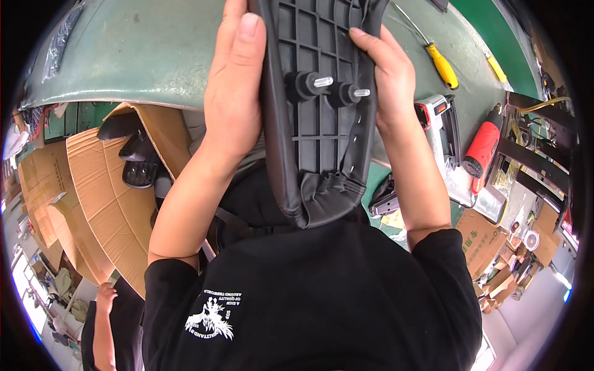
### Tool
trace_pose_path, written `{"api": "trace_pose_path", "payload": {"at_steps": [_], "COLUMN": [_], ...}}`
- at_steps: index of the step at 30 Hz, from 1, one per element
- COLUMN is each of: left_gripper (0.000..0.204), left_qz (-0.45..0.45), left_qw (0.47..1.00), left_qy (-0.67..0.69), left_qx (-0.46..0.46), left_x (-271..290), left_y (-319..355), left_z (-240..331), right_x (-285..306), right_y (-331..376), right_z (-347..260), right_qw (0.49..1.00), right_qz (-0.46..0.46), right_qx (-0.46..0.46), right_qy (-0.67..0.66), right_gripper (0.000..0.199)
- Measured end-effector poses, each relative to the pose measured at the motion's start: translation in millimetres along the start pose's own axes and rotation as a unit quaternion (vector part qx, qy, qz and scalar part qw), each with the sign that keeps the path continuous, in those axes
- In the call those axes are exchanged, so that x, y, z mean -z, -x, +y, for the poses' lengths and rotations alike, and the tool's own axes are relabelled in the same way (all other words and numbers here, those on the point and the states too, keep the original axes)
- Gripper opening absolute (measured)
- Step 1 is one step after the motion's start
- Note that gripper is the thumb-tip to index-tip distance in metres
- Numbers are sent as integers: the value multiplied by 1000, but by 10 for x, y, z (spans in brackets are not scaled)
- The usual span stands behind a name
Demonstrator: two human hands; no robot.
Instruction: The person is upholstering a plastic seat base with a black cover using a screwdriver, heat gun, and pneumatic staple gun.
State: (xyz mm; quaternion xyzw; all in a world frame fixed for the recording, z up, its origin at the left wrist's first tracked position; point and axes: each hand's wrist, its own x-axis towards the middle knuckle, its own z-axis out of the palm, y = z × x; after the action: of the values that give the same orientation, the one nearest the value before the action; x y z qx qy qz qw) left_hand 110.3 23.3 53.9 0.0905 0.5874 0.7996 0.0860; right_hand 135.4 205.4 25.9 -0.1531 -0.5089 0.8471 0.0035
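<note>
A long black upholstered pad [318, 130] is held up between my two hands, its ribbed plastic back towards me. Two bolts [323, 81] stick out of round bosses on that back. The black cover wraps over the edges and bunches in folds at the lower end. My left hand [235, 86] presses along the pad's left side, thumb pointing up. On the other side my right hand [391, 71] grips the edge, its thumb over the rim of the cover. The pad hides the other fingers of both hands in part, and its upper end runs out of view.
Behind the pad lies a green-topped table [142, 55]. To the right are a yellow-handled screwdriver [442, 65], a staple gun [438, 117] and a red heat gun [484, 145]. An open cardboard box [105, 185] with black parts stands left; another person's hand [106, 295] is below it.
</note>
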Motion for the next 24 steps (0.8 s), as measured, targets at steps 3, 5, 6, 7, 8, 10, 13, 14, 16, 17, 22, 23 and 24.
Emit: {"api": "trace_pose_path", "payload": {"at_steps": [3, 5, 6, 7, 8, 10, 13, 14, 16, 17, 22, 23, 24], "left_gripper": [84, 74, 65, 63, 65, 62, 61, 61, 59, 56, 57, 64, 70], "left_qz": [-252, -148, 16, 11, -30, -17, 55, 51, 52, 54, 34, 45, 28], "left_qw": [877, 952, 999, 993, 993, 991, 980, 981, 970, 952, 951, 951, 958], "left_qy": [317, 220, 42, 110, 111, 129, 152, 150, 184, 235, 207, 184, 188], "left_qx": [-259, -156, -12, -44, -22, 27, 114, 110, 153, 187, 228, 244, 214], "left_x": [24, 104, 131, 133, 223, 279, 317, 326, 364, 408, 592, 624, 628], "left_y": [-138, 55, 218, 218, 257, 289, 325, 349, 397, 392, 384, 336, 334], "left_z": [-67, -47, -14, -53, -11, -14, -65, -92, -125, -146, -185, -189, -197], "right_x": [-61, -125, -160, -190, -224, -286, -376, -395, -414, -417, -396, -421, -437], "right_y": [7, 16, 27, 54, 77, 136, 204, 212, 242, 240, 301, 306, 299], "right_z": [-61, -75, -73, -72, -69, -55, 9, 38, 69, 98, 131, 143, 148], "right_qw": [999, 999, 999, 997, 998, 998, 997, 996, 990, 987, 976, 978, 973], "right_qz": [21, 14, 7, 12, -8, -25, -33, -36, -53, -68, -106, -85, -79], "right_qx": [-8, 2, 10, 22, 22, 14, 33, 53, 103, 118, 170, 156, 184], "right_qy": [28, 40, 48, 68, 62, 53, 58, 65, 79, 89, 87, 108, 116], "right_gripper": [25, 24, 23, 23, 27, 40, 38, 33, 47, 50, 62, 65, 68]}}
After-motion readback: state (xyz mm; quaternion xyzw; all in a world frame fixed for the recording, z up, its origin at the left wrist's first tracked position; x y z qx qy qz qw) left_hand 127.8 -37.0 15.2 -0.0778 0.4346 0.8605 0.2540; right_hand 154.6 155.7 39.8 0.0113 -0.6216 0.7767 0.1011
